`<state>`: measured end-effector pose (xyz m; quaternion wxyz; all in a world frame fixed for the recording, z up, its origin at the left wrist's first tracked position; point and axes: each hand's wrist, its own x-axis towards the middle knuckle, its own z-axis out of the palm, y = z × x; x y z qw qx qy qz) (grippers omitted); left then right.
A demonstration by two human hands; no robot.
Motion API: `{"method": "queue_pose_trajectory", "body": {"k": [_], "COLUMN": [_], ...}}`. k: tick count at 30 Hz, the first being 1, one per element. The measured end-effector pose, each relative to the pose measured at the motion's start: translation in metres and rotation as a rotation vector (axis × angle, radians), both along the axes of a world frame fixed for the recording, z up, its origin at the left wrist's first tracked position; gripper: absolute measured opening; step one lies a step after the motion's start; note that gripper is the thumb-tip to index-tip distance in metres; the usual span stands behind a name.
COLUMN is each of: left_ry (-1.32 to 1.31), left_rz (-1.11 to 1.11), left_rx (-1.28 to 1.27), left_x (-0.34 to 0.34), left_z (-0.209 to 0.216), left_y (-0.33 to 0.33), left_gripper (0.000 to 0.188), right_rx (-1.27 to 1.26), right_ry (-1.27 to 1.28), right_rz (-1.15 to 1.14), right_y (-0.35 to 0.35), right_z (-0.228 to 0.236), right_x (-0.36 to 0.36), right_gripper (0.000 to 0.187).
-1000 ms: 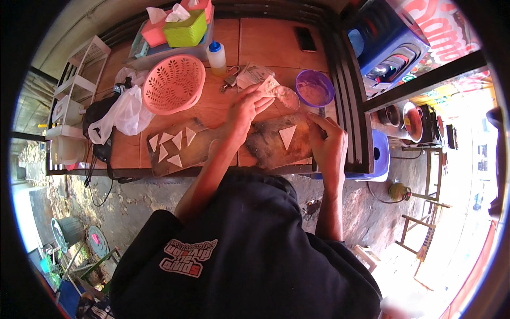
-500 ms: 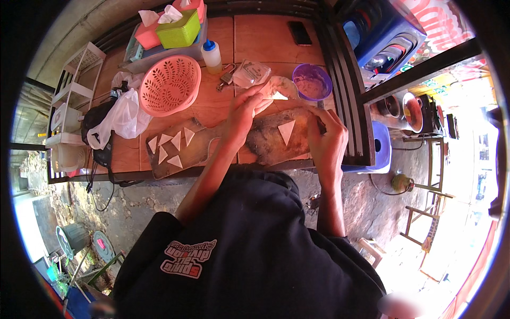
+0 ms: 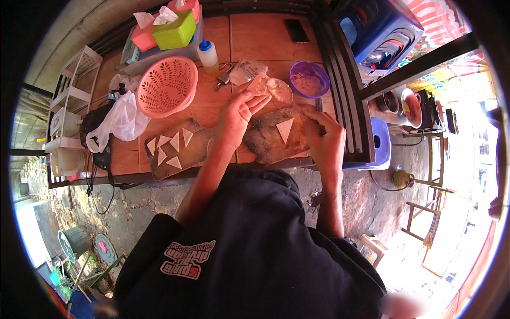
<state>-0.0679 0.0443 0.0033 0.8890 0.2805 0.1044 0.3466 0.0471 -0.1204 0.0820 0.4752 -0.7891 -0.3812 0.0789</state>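
Above the right-hand cutting board (image 3: 257,143), my left hand (image 3: 234,118) pinches a thin, pale wrapper-like piece (image 3: 258,84) by its edge. A spoon (image 3: 284,94) meets that piece, carrying pale paste in its bowl. Its handle runs back into the closed fingers of my right hand (image 3: 325,137). One pale triangular piece (image 3: 285,129) lies flat on the board below. On the left-hand cutting board (image 3: 190,154) several smaller pale triangles (image 3: 174,161) are spread out. A purple bowl (image 3: 328,82) with pinkish paste inside stands just beyond the spoon.
A pink perforated basket (image 3: 166,87) and a white plastic bag (image 3: 127,116) occupy the table's left side. Behind are a squeeze bottle (image 3: 207,56), a padlock (image 3: 222,78), a clear packet (image 3: 247,70), tissue boxes (image 3: 175,31) and a phone (image 3: 296,31). A dark slatted rim (image 3: 348,90) bounds the right.
The spoon now shows against the thin piece, with paste on it. My left hand has tilted the piece, and my right hand has shifted slightly left and down.
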Motion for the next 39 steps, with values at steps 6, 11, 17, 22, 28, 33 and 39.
{"method": "queue_pose_trajectory", "body": {"k": [6,11,17,22,28,33,39], "left_ry": [0.007,-0.006,-0.051,-0.032,-0.025,-0.030,0.023], "left_rz": [-0.008,0.023,-0.052,-0.072,-0.067,-0.083,-0.065], "left_rx": [-0.021,-0.035,-0.044,-0.143,-0.135,-0.105,-0.051], "left_x": [-0.005,-0.007,-0.003,-0.006,-0.007,-0.008,-0.009], "left_z": [0.002,0.000,0.002,0.010,0.014,0.012,0.014], "left_y": [0.002,0.004,0.005,-0.001,-0.002,-0.002,-0.003], "left_gripper": [0.029,0.024,0.030,0.019,0.019,0.030,0.041], "right_rx": [-0.026,-0.032,0.045,0.033,-0.025,-0.011,0.029], "right_ry": [-0.034,-0.053,-0.163,-0.229,-0.241,-0.274,-0.286], "right_rz": [0.001,-0.066,-0.048,-0.030,-0.035,-0.056,-0.053], "right_y": [-0.010,-0.016,-0.010,-0.012,-0.017,-0.018,-0.018], "right_z": [0.005,0.005,0.007,0.009,0.013,0.012,0.010], "right_x": [0.007,0.010,0.007,0.004,0.006,0.007,0.006], "right_gripper": [0.020,0.018,0.020,0.020,0.025,0.024,0.022]}}
